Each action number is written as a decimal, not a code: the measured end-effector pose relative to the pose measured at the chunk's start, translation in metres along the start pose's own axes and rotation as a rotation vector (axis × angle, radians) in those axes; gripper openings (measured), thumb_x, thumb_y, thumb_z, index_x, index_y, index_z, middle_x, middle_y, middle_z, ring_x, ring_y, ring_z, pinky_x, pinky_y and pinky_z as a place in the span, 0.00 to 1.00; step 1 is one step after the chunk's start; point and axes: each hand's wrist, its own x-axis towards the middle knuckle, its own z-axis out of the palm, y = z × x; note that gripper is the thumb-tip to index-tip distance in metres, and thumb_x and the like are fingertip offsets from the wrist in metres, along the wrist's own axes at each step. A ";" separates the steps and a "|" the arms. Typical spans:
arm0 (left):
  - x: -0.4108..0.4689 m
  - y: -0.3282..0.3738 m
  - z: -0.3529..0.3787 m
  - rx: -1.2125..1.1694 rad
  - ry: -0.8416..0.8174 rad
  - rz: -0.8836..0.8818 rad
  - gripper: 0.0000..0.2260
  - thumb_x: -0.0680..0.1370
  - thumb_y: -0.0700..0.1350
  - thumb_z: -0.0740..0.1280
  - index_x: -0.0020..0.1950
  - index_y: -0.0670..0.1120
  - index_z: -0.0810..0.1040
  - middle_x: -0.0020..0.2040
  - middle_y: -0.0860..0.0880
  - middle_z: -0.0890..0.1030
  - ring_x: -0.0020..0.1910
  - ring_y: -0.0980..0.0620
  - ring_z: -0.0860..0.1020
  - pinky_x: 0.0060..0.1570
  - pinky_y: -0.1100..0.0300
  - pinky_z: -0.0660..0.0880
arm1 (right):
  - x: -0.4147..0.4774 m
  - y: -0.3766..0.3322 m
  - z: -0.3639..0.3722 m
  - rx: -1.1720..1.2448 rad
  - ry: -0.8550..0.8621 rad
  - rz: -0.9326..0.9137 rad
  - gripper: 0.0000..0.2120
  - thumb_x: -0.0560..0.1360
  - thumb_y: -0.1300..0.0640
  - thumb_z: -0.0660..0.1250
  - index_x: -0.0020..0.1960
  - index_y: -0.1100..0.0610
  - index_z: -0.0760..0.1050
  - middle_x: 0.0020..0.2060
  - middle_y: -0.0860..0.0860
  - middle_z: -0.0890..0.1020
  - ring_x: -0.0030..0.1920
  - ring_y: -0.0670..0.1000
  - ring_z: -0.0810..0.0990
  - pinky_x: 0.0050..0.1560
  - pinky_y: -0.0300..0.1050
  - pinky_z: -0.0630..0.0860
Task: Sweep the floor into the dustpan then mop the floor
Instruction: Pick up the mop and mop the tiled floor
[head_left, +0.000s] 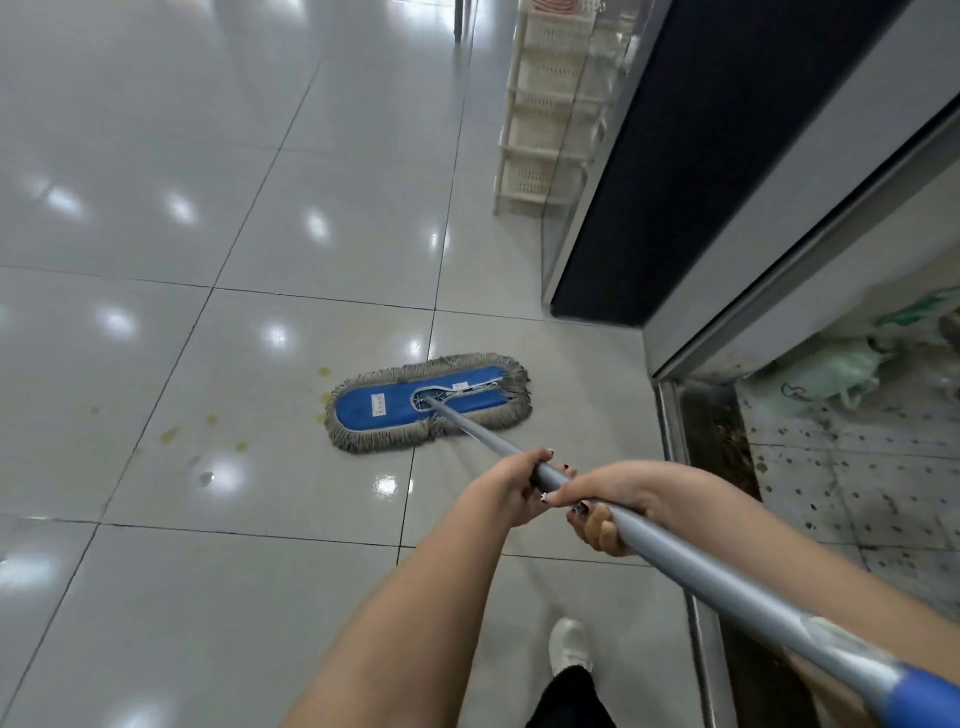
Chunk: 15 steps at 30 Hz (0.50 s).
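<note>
**Floor** (78, 415): glossy pale tile, likely slick once wet.

**Stains** (170, 434): yellowish spots left of the mop head. Wet or dried is hard to tell at this range.

**Mop head** (428, 402): flat blue pad with a grey string fringe, lying flat on the tile, its left fringe just beside the nearest spots. Soft and limp; should drag easily.

**Left hand** (511, 488): fingers wrapped round the pole, the lower grip.

**Right hand** (610, 501): fingers clamped on the pole just behind, touching the left.

**Pole** (727, 584): grey metal, stiff, probably light and smooth. Best held mid-length with two hands, as here.

**Cabinet** (701, 156): dark-fronted, at right, apart from the pad.
</note>
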 end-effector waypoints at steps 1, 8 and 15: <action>0.003 -0.004 0.007 -0.003 0.018 0.028 0.09 0.80 0.41 0.59 0.40 0.40 0.69 0.21 0.46 0.77 0.16 0.53 0.75 0.14 0.67 0.69 | 0.002 0.002 -0.008 -0.017 -0.002 -0.009 0.20 0.80 0.57 0.59 0.30 0.58 0.63 0.14 0.48 0.64 0.11 0.43 0.63 0.12 0.31 0.61; 0.028 -0.051 0.066 -0.110 0.162 0.211 0.08 0.79 0.40 0.57 0.39 0.42 0.65 0.31 0.46 0.70 0.13 0.55 0.71 0.14 0.71 0.65 | 0.010 0.034 -0.068 -0.081 -0.054 -0.063 0.14 0.78 0.64 0.58 0.33 0.59 0.65 0.17 0.49 0.67 0.14 0.44 0.66 0.15 0.32 0.65; 0.046 -0.096 0.070 -0.232 0.285 0.317 0.07 0.78 0.38 0.61 0.40 0.41 0.68 0.31 0.44 0.73 0.17 0.54 0.74 0.21 0.65 0.71 | 0.025 0.082 -0.077 0.069 -0.095 -0.082 0.12 0.77 0.62 0.64 0.36 0.60 0.68 0.20 0.51 0.70 0.14 0.45 0.68 0.16 0.32 0.67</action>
